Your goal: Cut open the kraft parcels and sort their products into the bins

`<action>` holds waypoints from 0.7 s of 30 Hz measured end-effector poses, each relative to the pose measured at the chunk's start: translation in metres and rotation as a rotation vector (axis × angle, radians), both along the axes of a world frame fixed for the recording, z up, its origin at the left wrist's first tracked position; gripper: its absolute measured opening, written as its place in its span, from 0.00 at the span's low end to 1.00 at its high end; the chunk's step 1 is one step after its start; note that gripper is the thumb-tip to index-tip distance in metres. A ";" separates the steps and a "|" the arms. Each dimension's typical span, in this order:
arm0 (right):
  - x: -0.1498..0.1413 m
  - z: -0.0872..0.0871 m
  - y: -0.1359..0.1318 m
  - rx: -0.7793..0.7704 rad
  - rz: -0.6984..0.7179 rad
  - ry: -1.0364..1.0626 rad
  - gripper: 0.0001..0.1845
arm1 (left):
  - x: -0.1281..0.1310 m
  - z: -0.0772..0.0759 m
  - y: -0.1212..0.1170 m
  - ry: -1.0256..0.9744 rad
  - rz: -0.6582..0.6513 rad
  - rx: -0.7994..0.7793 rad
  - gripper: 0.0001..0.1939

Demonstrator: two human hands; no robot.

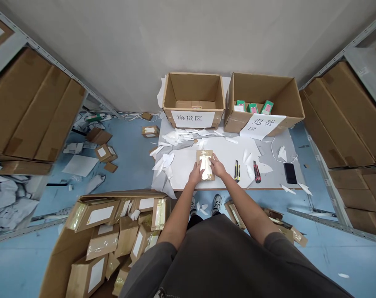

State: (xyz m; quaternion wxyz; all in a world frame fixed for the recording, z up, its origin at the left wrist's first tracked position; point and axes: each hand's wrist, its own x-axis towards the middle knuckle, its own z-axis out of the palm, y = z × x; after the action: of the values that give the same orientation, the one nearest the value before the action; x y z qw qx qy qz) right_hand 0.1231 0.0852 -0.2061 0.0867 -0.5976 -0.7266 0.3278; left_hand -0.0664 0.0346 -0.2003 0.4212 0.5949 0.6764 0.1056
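Note:
A small taped cardboard box (205,154) with a white label lies on the white tabletop (184,178), near its front edge. My left hand (195,173) grips it by the left side, and my right hand (218,166) has hold of the right side, fingers lying along its top. Clear tape shines across the label. To the right of my right hand lie a yellow-and-black utility knife (237,170) and a red-and-black utility knife (257,172). Torn white paper scraps (166,162) are strewn left of and behind the box.
Two open cartons with paper signs, one on the left (167,103) and one on the right (295,109), stand at the back; green-and-white packages (267,107) sit in the right one. A phone (290,173) lies far right. A large carton (59,252) of parcels stands at my left; shelves flank both sides.

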 end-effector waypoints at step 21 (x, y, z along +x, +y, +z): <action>0.002 0.040 -0.007 0.096 -0.002 -0.002 0.37 | -0.005 0.052 0.010 0.044 0.113 0.174 0.31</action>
State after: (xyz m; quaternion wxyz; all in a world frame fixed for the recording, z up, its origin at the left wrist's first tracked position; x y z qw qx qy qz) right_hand 0.1252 0.0783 -0.1661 0.1151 -0.5939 -0.7409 0.2917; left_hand -0.0716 0.0448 -0.1481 0.3464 0.5922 0.7063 0.1744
